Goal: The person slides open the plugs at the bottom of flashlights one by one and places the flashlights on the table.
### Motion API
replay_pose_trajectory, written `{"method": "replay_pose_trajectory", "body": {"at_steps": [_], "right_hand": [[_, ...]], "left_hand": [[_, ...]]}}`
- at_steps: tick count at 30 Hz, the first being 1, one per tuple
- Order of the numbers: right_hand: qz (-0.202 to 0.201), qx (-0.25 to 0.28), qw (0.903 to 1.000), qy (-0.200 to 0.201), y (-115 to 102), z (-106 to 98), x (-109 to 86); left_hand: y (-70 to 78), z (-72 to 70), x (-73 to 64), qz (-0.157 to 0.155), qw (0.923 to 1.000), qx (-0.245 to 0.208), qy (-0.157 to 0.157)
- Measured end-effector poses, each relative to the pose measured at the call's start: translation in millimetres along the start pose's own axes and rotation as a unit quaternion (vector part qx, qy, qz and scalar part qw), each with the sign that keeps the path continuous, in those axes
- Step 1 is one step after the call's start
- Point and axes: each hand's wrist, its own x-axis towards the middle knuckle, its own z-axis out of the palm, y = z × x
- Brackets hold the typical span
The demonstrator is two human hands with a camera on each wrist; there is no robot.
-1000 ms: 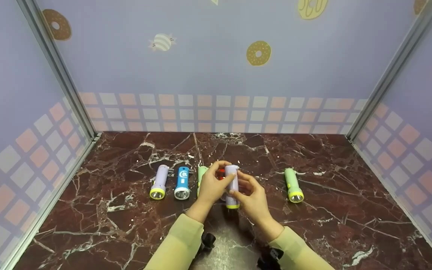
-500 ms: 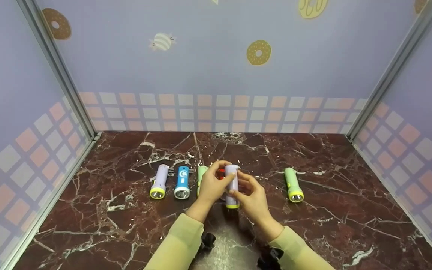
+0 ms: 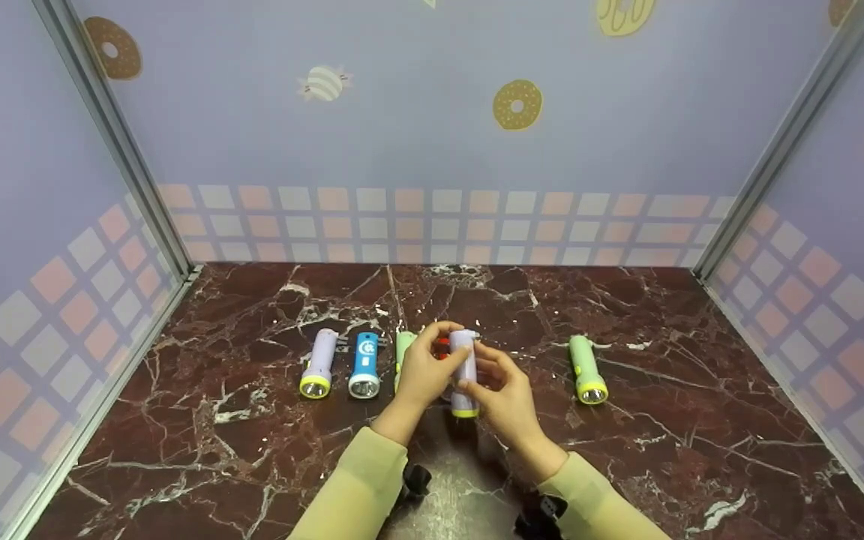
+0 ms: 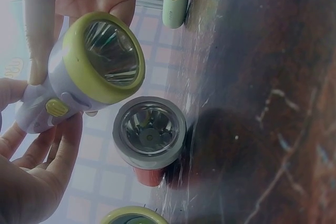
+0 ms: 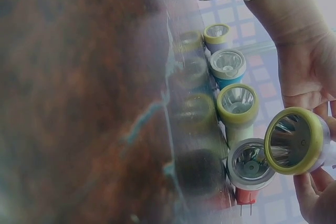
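Left hand (image 3: 426, 371) and right hand (image 3: 507, 388) grip a purple flashlight (image 4: 79, 73), apparently mid-adjustment; continuing likely calls for steady fingers.

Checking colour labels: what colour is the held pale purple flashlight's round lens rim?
Yellow-green lens rim, clearest in left wrist view.

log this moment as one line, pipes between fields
left hand: grips lilac flashlight | right hand: grips it | on table: blue flashlight, red flashlight, second lilac flashlight, two green flashlights
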Motion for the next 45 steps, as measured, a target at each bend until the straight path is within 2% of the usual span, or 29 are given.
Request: {"method": "replay_pose_trajectory", "body": {"at_steps": [4,18,25,45], "right_hand": [[0.001,0.000,1.0000,-0.001,0.2,0.0,0.1],[-0.007,-0.008,0.9999,0.000,0.7,-0.2,0.9],[-0.004,-0.009,1.0000,0.002,0.1,0.3,0.5],[0.001,-0.003,1.0000,0.000,0.8,0.5,0.3]], "left_hand": [[0.2,0.0,0.2,0.006,1.0000,0.001,0.001],[-0.1,-0.3,0.1,-0.002,1.0000,-0.007,0.001],[-0.8,-0.7,0.4,0.005,0.9999,0.015,-0.002],[-0.7,-0.1,1.3,0.013,0.9998,0.015,-0.003]]}}
